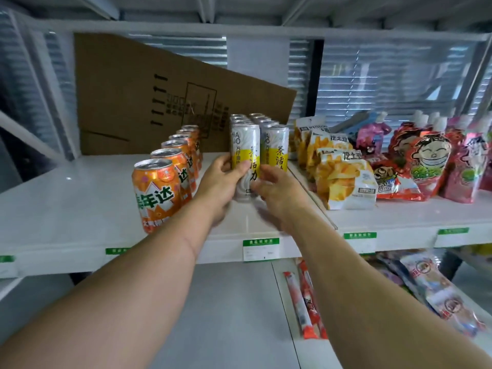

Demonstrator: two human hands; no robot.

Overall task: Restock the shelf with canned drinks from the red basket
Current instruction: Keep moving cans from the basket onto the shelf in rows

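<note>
Both hands are on the front slim white-and-yellow tea can (245, 155): the left hand (222, 182) wraps its side, the right hand (274, 189) pinches low, likely squaring it on the white shelf (80, 198). Orange soda cans (155, 193) queue just left of it. The red basket is out of sight.
</note>
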